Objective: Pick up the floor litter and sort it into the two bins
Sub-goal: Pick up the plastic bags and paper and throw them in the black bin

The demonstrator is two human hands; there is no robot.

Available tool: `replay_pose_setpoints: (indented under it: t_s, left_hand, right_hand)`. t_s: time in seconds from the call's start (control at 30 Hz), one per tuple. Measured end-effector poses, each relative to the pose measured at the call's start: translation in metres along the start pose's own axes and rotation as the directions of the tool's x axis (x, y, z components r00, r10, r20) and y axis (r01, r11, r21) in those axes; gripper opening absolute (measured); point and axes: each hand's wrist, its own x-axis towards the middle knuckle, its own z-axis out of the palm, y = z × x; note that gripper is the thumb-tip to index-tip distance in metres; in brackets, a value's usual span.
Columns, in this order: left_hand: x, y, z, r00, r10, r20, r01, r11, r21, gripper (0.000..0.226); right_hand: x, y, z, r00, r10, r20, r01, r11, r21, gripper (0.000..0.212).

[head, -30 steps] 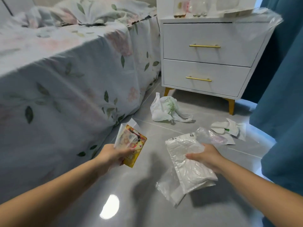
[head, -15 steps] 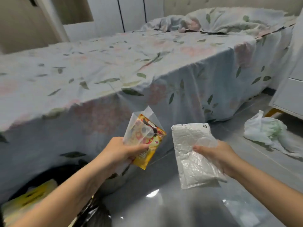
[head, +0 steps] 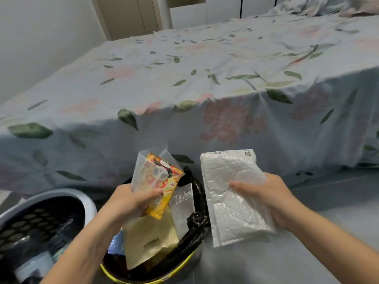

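My left hand (head: 131,201) grips a yellow and red snack wrapper (head: 159,181) together with a clear plastic sleeve, held above the yellow-rimmed bin (head: 196,228) with a black liner. That bin holds a pale yellow bag, a frosted packet with white script and other wrappers. My right hand (head: 264,195) grips a white bubble mailer (head: 227,185), held upright just right of that bin. A second bin (head: 67,194), white-rimmed with a dark perforated inside, stands at the lower left.
A bed (head: 205,89) with a floral sheet that hangs to the floor runs right behind both bins. Grey tiled floor (head: 307,212) lies to the right. A white wall and closet doors are at the back left.
My view has swung left from the nightstand and floor litter to the two bins. Both hands carried their items along and now hold them over and beside the yellow-rimmed bin.
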Motion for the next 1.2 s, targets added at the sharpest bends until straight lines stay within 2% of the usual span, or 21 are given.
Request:
replay_pose_setpoints:
  t_s: [0.1,0.2,0.27,0.3,0.37,0.4,0.47,0.53,0.63,0.7,0.8,0.87,0.93,0.97,1.07,1.13,1.2]
  left_hand:
    - [0.007,-0.018,-0.010,1.000,-0.024,-0.014,0.026,0.968,0.251,0.031]
    - [0.009,-0.031,-0.010,0.995,-0.101,0.008,0.076,0.796,0.601,0.030]
    - [0.009,-0.030,-0.013,0.997,-0.070,0.029,0.030,0.713,0.700,0.037]
    - [0.009,-0.026,-0.017,0.999,-0.023,0.026,-0.003,0.693,0.721,0.047]
    - [0.006,-0.013,-0.032,0.995,0.097,-0.016,-0.060,0.724,0.687,0.065]
    - [0.004,-0.006,-0.040,0.988,0.152,-0.036,-0.092,0.751,0.654,0.067]
    - [-0.005,0.010,-0.056,0.969,0.238,-0.057,-0.159,0.789,0.593,0.057]
    - [-0.013,0.020,-0.070,0.954,0.290,-0.076,-0.205,0.815,0.542,0.036]
    - [-0.019,0.028,-0.089,0.925,0.356,-0.136,-0.248,0.833,0.495,0.017]
    - [-0.022,0.029,-0.096,0.913,0.378,-0.152,-0.261,0.829,0.495,0.013]
    - [-0.019,0.026,-0.095,0.929,0.359,-0.086,-0.280,0.838,0.468,0.016]
    - [-0.015,0.025,-0.085,0.944,0.328,-0.025,-0.285,0.854,0.435,0.017]
    - [-0.010,0.025,-0.070,0.948,0.316,0.039,-0.301,0.851,0.431,0.016]
    - [-0.008,0.026,-0.061,0.944,0.321,0.073,-0.320,0.842,0.435,0.015]
    - [-0.005,0.035,-0.024,0.921,0.344,0.181,-0.389,0.819,0.421,0.010]
    - [-0.004,0.042,0.008,0.897,0.351,0.269,-0.437,0.797,0.417,0.007]
    - [-0.005,0.050,0.047,0.850,0.366,0.379,-0.512,0.743,0.431,0.005]
  right_hand:
    - [0.001,-0.002,0.017,0.999,-0.009,0.035,0.011,0.999,-0.044,0.024]
    - [0.001,-0.007,0.028,0.997,-0.019,0.070,0.025,0.997,-0.077,0.022]
    - [0.003,-0.012,0.036,0.996,-0.032,0.084,0.041,0.993,-0.107,0.028]
    - [0.005,-0.015,0.041,0.995,-0.037,0.087,0.047,0.992,-0.119,0.030]
    - [0.011,-0.023,0.055,0.994,-0.058,0.096,0.068,0.991,-0.113,0.032]
    - [0.013,-0.028,0.064,0.990,-0.073,0.117,0.083,0.993,-0.089,0.030]
    - [0.017,-0.039,0.087,0.980,-0.092,0.178,0.100,0.994,-0.035,0.028]
    - [0.020,-0.043,0.116,0.967,-0.076,0.244,0.086,0.996,-0.033,0.029]
    - [0.025,-0.027,0.156,0.951,-0.057,0.303,0.128,0.967,-0.221,0.035]
    - [0.028,-0.007,0.172,0.938,-0.029,0.346,0.184,0.887,-0.424,0.045]
    - [0.028,0.008,0.175,0.956,0.057,0.289,0.162,0.718,-0.677,0.057]
    - [0.028,0.007,0.168,0.961,0.029,0.275,0.177,0.701,-0.691,0.067]
    - [0.027,-0.002,0.156,0.966,-0.036,0.257,0.190,0.769,-0.610,0.073]
    - [0.026,-0.008,0.146,0.967,-0.069,0.246,0.198,0.809,-0.553,0.068]
    - [0.026,-0.025,0.098,0.962,-0.194,0.194,0.264,0.846,-0.463,0.029]
    - [0.026,-0.032,0.047,0.964,-0.239,0.119,0.266,0.812,-0.520,0.014]
    - [0.020,-0.031,-0.015,0.974,-0.224,0.039,0.196,0.744,-0.639,0.011]
